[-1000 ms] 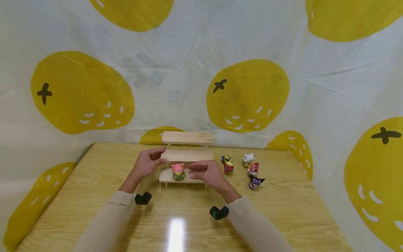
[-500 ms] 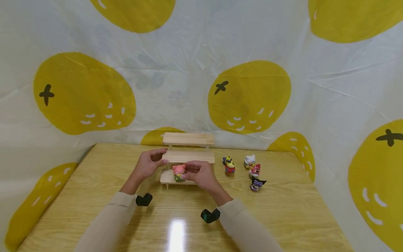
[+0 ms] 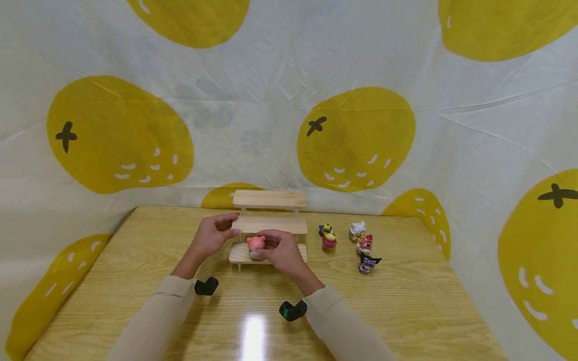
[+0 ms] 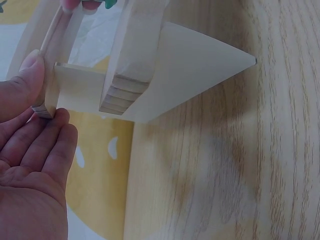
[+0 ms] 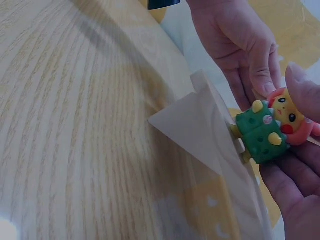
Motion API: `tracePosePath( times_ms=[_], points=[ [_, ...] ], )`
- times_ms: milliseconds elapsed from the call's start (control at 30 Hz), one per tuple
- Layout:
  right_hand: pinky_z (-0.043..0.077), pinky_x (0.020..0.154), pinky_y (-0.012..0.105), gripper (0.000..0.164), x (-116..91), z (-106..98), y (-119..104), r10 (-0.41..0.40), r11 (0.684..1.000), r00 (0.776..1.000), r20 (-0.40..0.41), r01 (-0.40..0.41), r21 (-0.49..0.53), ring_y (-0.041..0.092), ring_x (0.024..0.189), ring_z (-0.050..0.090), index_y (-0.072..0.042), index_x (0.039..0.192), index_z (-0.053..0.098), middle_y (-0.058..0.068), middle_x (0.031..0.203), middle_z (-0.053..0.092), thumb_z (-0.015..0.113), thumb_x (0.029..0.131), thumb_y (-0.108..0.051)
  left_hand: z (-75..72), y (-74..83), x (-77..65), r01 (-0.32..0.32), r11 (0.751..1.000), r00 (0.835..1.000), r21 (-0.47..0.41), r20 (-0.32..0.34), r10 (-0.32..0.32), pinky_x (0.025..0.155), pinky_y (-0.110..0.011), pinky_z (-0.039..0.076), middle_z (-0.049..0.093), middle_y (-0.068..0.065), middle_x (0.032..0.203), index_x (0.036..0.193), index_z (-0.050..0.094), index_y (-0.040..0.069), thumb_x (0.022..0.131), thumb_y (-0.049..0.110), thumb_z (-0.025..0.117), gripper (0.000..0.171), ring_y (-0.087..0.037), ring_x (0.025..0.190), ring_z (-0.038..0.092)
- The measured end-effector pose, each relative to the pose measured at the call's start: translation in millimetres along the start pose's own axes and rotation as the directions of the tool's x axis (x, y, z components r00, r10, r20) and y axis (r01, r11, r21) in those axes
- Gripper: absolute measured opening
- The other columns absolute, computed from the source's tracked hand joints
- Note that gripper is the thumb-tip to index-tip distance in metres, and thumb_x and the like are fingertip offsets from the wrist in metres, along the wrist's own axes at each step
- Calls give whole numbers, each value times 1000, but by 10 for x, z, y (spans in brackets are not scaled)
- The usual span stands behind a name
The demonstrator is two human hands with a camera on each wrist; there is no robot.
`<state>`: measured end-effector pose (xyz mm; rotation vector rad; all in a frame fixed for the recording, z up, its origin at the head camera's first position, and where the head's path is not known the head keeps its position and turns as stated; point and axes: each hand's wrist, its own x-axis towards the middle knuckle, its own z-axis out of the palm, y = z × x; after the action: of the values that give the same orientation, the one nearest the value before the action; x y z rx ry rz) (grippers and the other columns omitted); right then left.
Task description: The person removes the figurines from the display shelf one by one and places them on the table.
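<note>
A three-tier wooden display shelf (image 3: 270,198) stands on the table. My left hand (image 3: 212,236) grips the left end of its middle board (image 3: 271,224), thumb on top and fingers beneath, plain in the left wrist view. My right hand (image 3: 284,250) holds a small toy figurine (image 3: 256,242) between thumb and fingers at the bottom board (image 3: 239,253). This figurine has a pink eared hood, a yellow face and a green body (image 5: 261,131). In the right wrist view its feet are right at the board, and the thumb overlaps part of the hood.
Several figurines stand right of the shelf: a red and yellow one (image 3: 329,241), a white-topped one (image 3: 357,230), a red and white one (image 3: 365,244) and a black and purple one (image 3: 367,262). A fruit-print cloth (image 3: 253,130) hangs behind the table (image 3: 384,311).
My right hand has moved left and taken hold of the pink-hooded figurine, whose face now shows less from above. My left hand has stayed at the middle board.
</note>
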<state>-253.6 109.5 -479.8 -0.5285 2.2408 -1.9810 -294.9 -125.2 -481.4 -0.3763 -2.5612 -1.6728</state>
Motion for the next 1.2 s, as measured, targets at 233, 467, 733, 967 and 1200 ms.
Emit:
tracePosePath(
  times_ms=[233,467,733,967,1200],
  points=[
    [65,83,28,42,-7,-8,21,29,998,999,-41,-31,-51,23,103,77,0,124,75,18,116,78,87,83,-4,27,15,8,2,1000,1000,-1,3,-2,113,-52,51,64,-20,145,142,63,-1,96,11,76,49,-37,136,61],
    [64,77,25,38,-17,-48,15,44,998,998,-42,-46,-36,22,101,77,1,121,76,20,114,78,86,84,-2,34,27,3,-3,1000,1000,-9,0,3,113,-53,50,63,-20,145,142,63,-1,96,12,76,49,-38,137,60],
    [65,84,28,36,-58,-112,11,55,998,998,-41,-57,-33,19,102,76,2,119,76,22,116,78,84,84,2,26,-3,1,-4,1000,1000,17,1,4,111,-51,52,63,-20,146,143,62,0,97,11,75,49,-37,136,60],
    [65,84,28,37,-97,-168,-12,33,999,999,-11,-34,-7,22,102,77,4,122,75,24,118,76,82,86,3,30,-16,0,4,1000,1000,19,1,-4,111,-50,51,61,-18,148,144,61,0,98,11,74,49,-37,139,58],
    [65,82,26,37,-124,-238,-21,17,999,1000,-9,-17,-34,23,102,77,6,121,74,25,116,77,83,85,3,29,-8,-18,2,1000,1000,24,5,-2,110,-50,53,59,-20,150,145,60,0,99,11,72,49,-39,141,56]
  ],
)
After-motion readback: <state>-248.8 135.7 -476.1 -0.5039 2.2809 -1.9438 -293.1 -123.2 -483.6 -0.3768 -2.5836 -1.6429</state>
